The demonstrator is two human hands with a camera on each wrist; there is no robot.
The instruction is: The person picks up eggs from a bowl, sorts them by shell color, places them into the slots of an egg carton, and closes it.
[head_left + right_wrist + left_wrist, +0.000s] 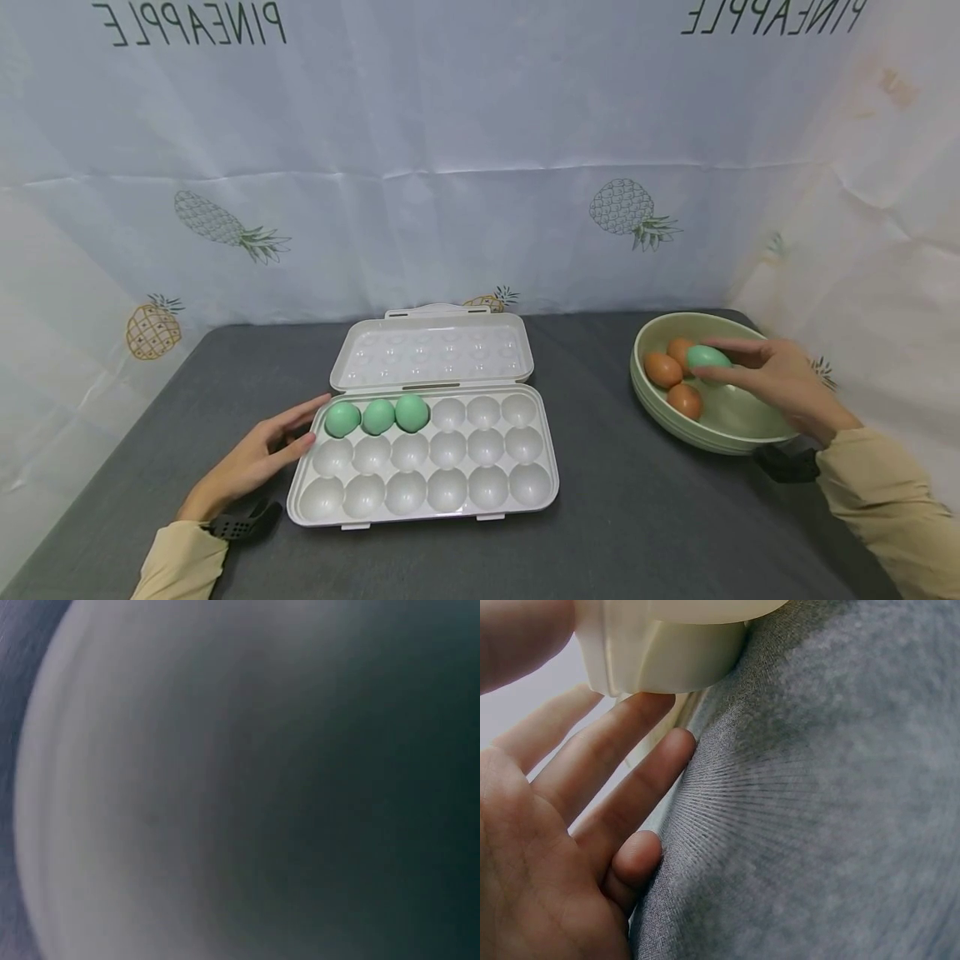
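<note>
- Right wrist view too blurred to read: only a pale curved surface (150,795), probably bowl wall, not certain.
- Left wrist view very close: only fingers (622,750), a corner of the egg tray (660,645) and grey worktop (840,810) visible.
- Right hand (780,379) over the green bowl (720,425), well to the right of the egg tray (427,492); grip closed around a green egg (707,357), fingertips pinching it, far side of egg covered by fingers.
- Green egg smooth, matte, mint coloured, lying on its side above three brown eggs (663,369) inside the bowl; one brown egg partly hidden behind the green one.
- Left hand (251,462) flat on the worktop (637,517), touching the left edge of the egg tray; fingers straight, holding nothing.
- Three more green eggs (377,416) in the back row of the egg tray, at its left end, side by side; other cups bare.
- Tray lid (433,350) open, lying back behind the egg tray.
- Pineapple-print cloth (450,208) behind the egg tray; lettering cut off at top edge.
</note>
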